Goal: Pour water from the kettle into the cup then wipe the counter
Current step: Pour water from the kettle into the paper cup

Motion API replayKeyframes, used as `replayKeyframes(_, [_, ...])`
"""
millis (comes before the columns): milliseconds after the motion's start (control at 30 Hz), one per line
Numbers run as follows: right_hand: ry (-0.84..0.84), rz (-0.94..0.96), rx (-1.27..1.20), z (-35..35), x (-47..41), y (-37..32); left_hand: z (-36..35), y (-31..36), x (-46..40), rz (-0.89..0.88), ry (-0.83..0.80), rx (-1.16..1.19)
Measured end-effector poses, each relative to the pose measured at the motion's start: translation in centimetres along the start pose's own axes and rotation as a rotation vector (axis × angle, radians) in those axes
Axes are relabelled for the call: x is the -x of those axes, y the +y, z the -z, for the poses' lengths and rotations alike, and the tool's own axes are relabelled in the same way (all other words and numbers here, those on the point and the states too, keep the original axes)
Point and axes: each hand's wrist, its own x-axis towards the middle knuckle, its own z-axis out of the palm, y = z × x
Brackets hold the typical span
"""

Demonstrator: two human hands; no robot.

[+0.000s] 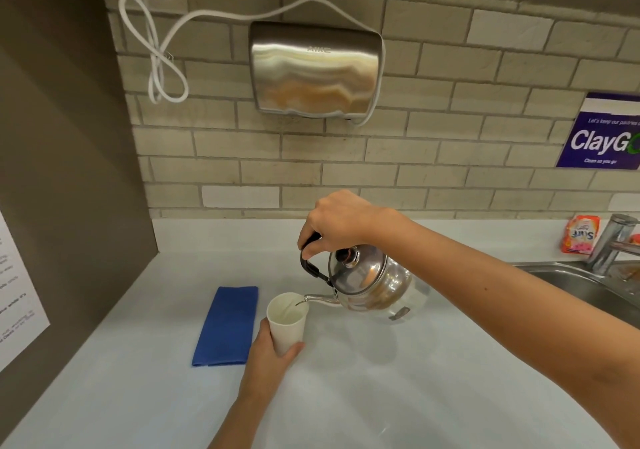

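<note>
At the counter's (346, 396) centre, a kettle (367, 280) tips over a cup (287, 320).

The right hand (337, 223) is clamped on the kettle's black handle, the spout at the white cup's rim, at its 3 o'clock side. The left hand (268, 351) wraps the cup's base. A folded blue cloth (227, 325) lies flat at the cup's 9 o'clock, just beside it.
</note>
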Motion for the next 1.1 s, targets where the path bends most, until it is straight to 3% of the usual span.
replayKeyframes(1100, [0.009, 0.013, 0.029, 0.55, -0.28, -0.11, 0.13, 0.34, 0.19, 0.001, 0.010, -0.004])
